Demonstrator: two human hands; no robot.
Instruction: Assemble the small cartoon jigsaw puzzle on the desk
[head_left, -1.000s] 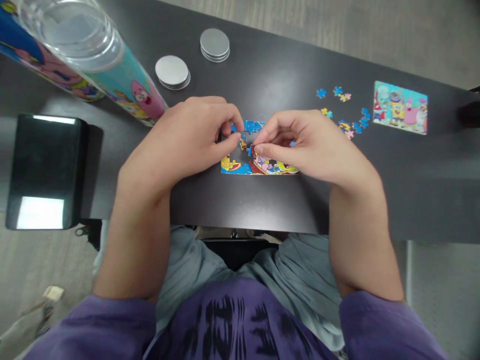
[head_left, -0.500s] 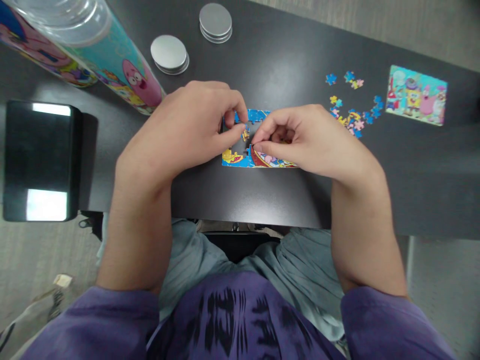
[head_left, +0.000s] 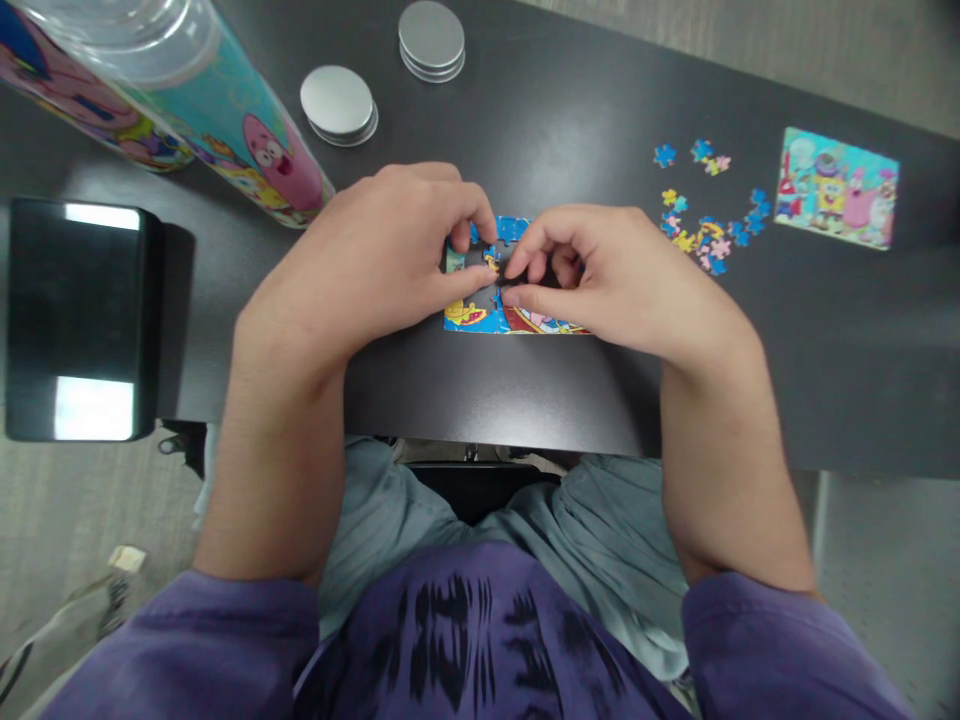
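Note:
A partly assembled jigsaw (head_left: 471,320) lies near the table's front edge, with blue, yellow and red border parts and a dark gap inside. My left hand (head_left: 420,250) is over its left side, thumb and index finger on a small yellow-and-blue piece (head_left: 491,260) in the gap. My right hand (head_left: 592,265) covers the jigsaw's right side. Its thumb rests by the red lower part, and its index finger is a little apart from the thumb, with nothing visible between them.
Loose puzzle pieces (head_left: 709,235) and a picture card (head_left: 836,190) lie at the right. Silver discs (head_left: 431,40) sit in two stacks at the back. Tall cartoon-printed tubes (head_left: 262,160) and a black tablet-like device (head_left: 75,320) are on the left.
My right index finger and thumb have parted and drawn slightly off the red part's corner. My left thumb has shifted slightly down and right by the small piece.

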